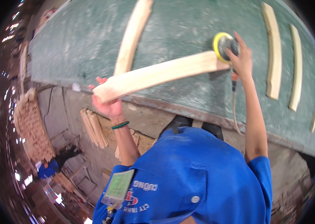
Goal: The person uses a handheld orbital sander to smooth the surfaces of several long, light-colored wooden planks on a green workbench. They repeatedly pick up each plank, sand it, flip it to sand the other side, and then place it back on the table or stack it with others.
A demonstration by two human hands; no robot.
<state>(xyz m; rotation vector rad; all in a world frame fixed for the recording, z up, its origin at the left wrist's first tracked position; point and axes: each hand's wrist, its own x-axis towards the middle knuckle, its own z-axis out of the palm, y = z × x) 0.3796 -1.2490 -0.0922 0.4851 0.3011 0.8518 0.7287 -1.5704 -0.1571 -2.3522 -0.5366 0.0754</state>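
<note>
A long, slightly curved wooden board (pixel 161 76) slants over the near edge of a green table (pixel 187 30). Its near left end rests in my left hand (pixel 107 106), which is closed round it from below. At the board's far right end, my right hand (pixel 242 59) grips a small round air sander (pixel 224 46) with a yellow pad rim. The sander's pad is tilted up on edge beside the board's end; whether it touches the wood I cannot tell. A hose (pixel 235 108) hangs from the sander toward the table edge.
Another board (pixel 133 37) lies behind mine. Several curved wooden pieces (pixel 273 52) lie at the right of the table. Below the edge at left are wooden strips (pixel 93 127) and a large stack of wood (pixel 33 125). A person in blue (pixel 48 168) is at far left.
</note>
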